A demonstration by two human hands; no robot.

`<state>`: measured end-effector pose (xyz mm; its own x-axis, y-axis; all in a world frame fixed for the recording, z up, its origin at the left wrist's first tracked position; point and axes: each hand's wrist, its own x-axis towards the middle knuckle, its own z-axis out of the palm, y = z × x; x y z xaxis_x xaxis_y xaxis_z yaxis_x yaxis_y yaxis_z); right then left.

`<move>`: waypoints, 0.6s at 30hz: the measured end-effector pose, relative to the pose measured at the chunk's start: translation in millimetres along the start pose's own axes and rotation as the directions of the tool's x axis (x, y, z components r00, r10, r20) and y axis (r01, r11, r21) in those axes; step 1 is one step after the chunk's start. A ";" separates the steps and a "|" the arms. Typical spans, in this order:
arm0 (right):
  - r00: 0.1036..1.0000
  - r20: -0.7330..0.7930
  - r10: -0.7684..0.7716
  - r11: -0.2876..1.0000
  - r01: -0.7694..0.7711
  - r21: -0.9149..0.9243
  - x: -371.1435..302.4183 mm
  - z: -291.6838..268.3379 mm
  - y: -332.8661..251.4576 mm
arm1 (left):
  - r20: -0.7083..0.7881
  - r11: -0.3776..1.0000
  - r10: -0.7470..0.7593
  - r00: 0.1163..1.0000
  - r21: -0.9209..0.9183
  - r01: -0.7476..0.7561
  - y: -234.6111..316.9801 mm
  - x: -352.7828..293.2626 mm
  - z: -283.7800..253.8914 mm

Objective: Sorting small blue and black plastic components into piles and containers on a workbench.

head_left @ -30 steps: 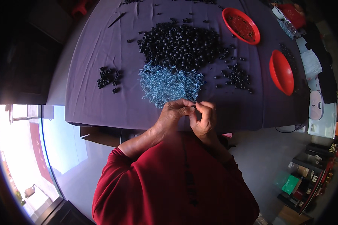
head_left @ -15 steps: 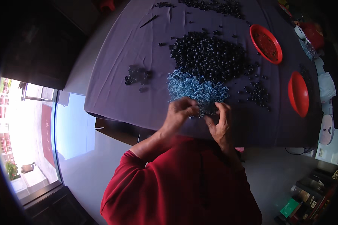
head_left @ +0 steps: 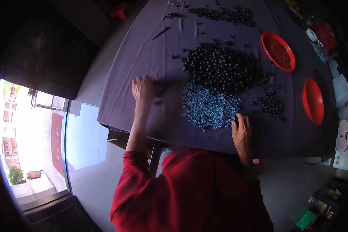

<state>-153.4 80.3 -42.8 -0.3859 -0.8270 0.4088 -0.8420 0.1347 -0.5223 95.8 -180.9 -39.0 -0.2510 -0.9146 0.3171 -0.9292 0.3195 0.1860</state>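
Note:
A heap of tiny shiny blue beads [head_left: 210, 106] lies on the purple cloth [head_left: 170, 131], just nearer than a large heap of black beads [head_left: 220, 67]. Off to the left, my left hand [head_left: 142, 92] is closed over a small group of dark beads [head_left: 159, 89], covering part of it. Its fingers curl downward, so whatever is in them is hidden. My right hand [head_left: 241, 131] rests at the near right edge of the blue heap. Its fingers are loosely apart, the tips touching the outer beads, and nothing shows in them.
A red dish [head_left: 289, 67] with small bits in it stands at the far right, and a second red dish [head_left: 313, 101] is nearer. Loose black beads [head_left: 271, 104] are scattered right of the heaps. A thin dark pointed tool [head_left: 161, 33] lies at the far left.
My left hand has left the near side of the blue heap and moved left and away to the small dark group. My right hand has shifted slightly right and nearer. The view has also shifted.

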 end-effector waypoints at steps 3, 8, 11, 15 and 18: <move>0.998 0.027 -0.053 0.998 0.054 -0.038 -1.3 -0.3 -0.4 | -0.139 0.994 0.103 0.985 -0.017 -0.106 22.9 9.9 4.5; 0.999 -0.040 -0.024 1.000 0.024 0.004 -3.3 2.9 5.0 | -0.204 0.947 0.230 0.952 -0.176 -0.267 47.1 61.9 30.8; 0.995 -0.098 0.027 0.997 -0.019 0.079 -4.1 6.9 11.9 | -0.101 0.936 0.247 0.964 -0.232 -0.264 53.5 90.2 62.0; 0.983 -0.178 0.040 0.996 -0.026 0.082 -0.4 4.8 13.1 | -0.053 0.900 0.374 0.926 -0.223 -0.376 46.8 106.8 87.5; 0.972 -0.231 0.054 0.986 -0.015 0.166 -1.0 7.9 20.3 | -0.176 0.828 0.465 0.868 -0.260 -0.497 35.3 103.7 90.6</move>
<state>-167.2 79.5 -59.7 -0.5070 -0.6703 0.5419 -0.7618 0.0544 -0.6455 12.3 -286.9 -83.8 -0.6019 -0.6012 0.5256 -0.5740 0.7833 0.2386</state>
